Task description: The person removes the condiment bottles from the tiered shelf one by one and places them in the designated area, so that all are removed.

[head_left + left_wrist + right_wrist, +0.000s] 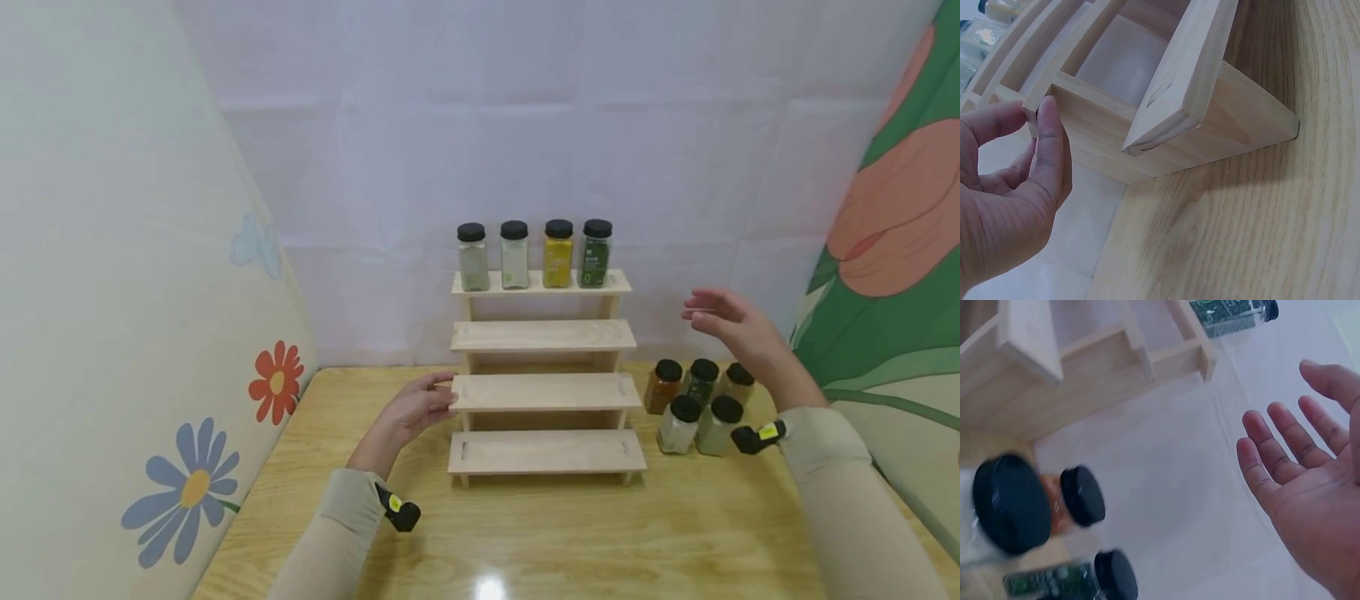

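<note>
A stepped wooden spice rack (543,392) stands on the table. My left hand (415,408) is at its left side, and in the left wrist view the thumb and fingers (1050,144) pinch the end of one step. My right hand (723,317) is raised in the air to the right of the rack, fingers apart and holding nothing, as the right wrist view shows. Several black-capped spice jars stand along the top step, among them a yellow jar (557,254) and a dark green jar (596,254). The lower steps hold no jars.
Below my right hand, more spice jars stand grouped on the table (525,533), including an orange-red jar (663,387) and a pale jar (678,425). A white cloth (390,167) hangs behind the rack. Painted walls flank the table on both sides.
</note>
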A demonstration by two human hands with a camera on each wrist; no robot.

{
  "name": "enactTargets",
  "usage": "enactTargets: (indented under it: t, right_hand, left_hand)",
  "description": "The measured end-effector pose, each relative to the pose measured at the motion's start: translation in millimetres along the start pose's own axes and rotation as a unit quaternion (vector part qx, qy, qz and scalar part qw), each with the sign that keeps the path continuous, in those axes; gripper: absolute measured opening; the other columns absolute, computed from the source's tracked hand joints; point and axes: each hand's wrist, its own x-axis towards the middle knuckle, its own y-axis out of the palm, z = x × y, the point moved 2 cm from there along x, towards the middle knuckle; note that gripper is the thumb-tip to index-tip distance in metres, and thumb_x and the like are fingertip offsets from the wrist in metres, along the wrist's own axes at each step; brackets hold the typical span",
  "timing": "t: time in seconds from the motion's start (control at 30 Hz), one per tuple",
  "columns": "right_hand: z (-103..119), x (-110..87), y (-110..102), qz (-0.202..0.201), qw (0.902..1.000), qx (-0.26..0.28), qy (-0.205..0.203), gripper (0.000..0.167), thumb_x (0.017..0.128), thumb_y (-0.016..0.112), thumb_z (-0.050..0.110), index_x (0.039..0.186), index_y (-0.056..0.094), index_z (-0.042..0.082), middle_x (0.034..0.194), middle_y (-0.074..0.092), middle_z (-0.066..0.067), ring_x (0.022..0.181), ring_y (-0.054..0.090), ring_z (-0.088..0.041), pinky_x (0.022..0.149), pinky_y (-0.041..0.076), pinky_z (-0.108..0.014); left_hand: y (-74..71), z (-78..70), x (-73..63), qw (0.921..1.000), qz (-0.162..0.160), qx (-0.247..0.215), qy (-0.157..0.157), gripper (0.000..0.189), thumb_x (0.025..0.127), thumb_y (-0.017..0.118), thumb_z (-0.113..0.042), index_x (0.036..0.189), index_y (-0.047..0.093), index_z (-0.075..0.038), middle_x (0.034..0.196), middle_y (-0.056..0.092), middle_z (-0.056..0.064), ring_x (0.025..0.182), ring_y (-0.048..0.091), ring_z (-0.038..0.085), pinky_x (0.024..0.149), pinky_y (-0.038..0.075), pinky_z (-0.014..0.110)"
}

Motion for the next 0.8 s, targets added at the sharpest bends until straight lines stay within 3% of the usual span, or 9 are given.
enactTargets:
  t: [0.23, 0.33, 0.47, 0.67, 0.8]
  right_hand:
    - [18.5, 29.1, 7.5, 0.000, 0.9982, 0.060, 0.008, 0.067, 0.103, 0.059, 0.036, 0.155, 0.032, 0.006, 0.152, 0.044, -0.017, 0.122, 0.056, -0.004, 0.106, 0.046, -0.024]
    - [28.5, 41.1, 11.8, -0.007, 0.9956, 0.092, 0.014, 0.068, 0.102, 0.060, 0.035, 0.155, 0.031, 0.004, 0.154, 0.040, -0.020, 0.124, 0.055, -0.008, 0.110, 0.044, -0.029]
    - [40.4, 55.3, 17.8, -0.024, 0.9883, 0.151, 0.003, 0.066, 0.102, 0.061, 0.026, 0.154, 0.031, 0.000, 0.150, 0.042, -0.018, 0.119, 0.058, -0.010, 0.103, 0.049, -0.024]
    - [54.9, 72.6, 30.5, -0.035, 0.9842, 0.174, -0.007, 0.061, 0.103, 0.060, 0.016, 0.153, 0.031, -0.003, 0.153, 0.038, -0.025, 0.115, 0.059, -0.010, 0.104, 0.049, -0.027]
    - [60.5, 82.4, 38.0, -0.026, 0.9754, 0.218, -0.022, 0.061, 0.102, 0.059, 0.009, 0.153, 0.029, -0.008, 0.150, 0.040, -0.026, 0.110, 0.061, -0.009, 0.107, 0.047, -0.032]
  left_hand:
    - [-0.6, 2.0, 2.8, 1.0000, -0.001, 0.000, 0.000, 0.062, 0.099, 0.056, 0.002, 0.155, 0.029, 0.004, 0.113, 0.060, 0.009, 0.085, 0.064, 0.011, 0.075, 0.056, 0.023]
    - [-0.3, 1.0, 3.1, 1.0000, -0.002, 0.001, -0.002, 0.063, 0.099, 0.056, 0.002, 0.155, 0.029, 0.004, 0.113, 0.060, 0.009, 0.085, 0.064, 0.012, 0.076, 0.056, 0.023]
    - [-0.2, 0.0, 3.1, 1.0000, 0.000, 0.000, 0.000, 0.062, 0.099, 0.056, 0.002, 0.155, 0.029, 0.004, 0.111, 0.060, 0.007, 0.084, 0.064, 0.011, 0.076, 0.057, 0.023]
    - [-0.4, 2.1, 3.1, 1.0000, -0.001, 0.000, -0.001, 0.062, 0.099, 0.055, 0.002, 0.155, 0.029, 0.004, 0.109, 0.059, 0.006, 0.083, 0.063, 0.011, 0.075, 0.056, 0.023]
    - [-0.2, 2.5, 2.1, 1.0000, 0.001, 0.004, 0.000, 0.062, 0.100, 0.055, 0.002, 0.155, 0.028, 0.004, 0.109, 0.058, 0.006, 0.083, 0.062, 0.011, 0.076, 0.056, 0.023]
